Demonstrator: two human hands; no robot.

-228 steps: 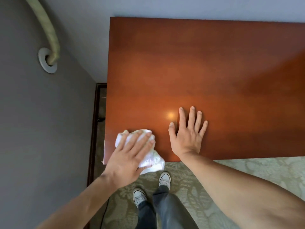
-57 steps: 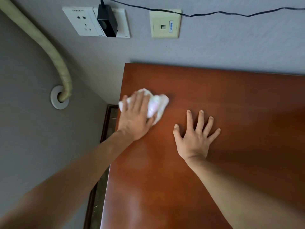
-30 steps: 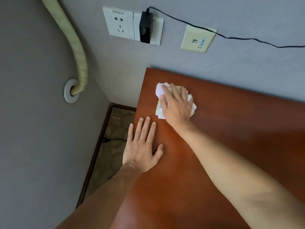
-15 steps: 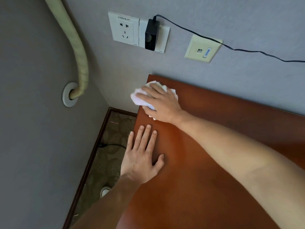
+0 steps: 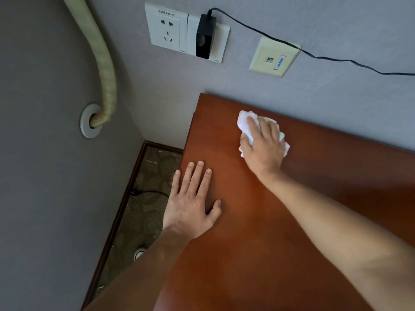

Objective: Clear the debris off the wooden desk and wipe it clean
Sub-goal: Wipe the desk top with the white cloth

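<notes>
The reddish-brown wooden desk fills the lower right of the head view, its back edge against the wall. A crumpled white cloth lies near the back edge, a little right of the back left corner. My right hand lies over the cloth and presses it onto the wood, fingers laid across its top. My left hand rests flat on the desk by its left edge, fingers spread and straight. No debris shows on the visible wood.
On the wall behind the desk are a white power socket, a black plug adapter with a cable running right, and a beige data socket. A wrapped pipe enters the left wall. Patterned carpet lies left of the desk.
My right hand has slid the cloth to the right, away from the desk's back left corner. My left hand has stayed flat in the same place.
</notes>
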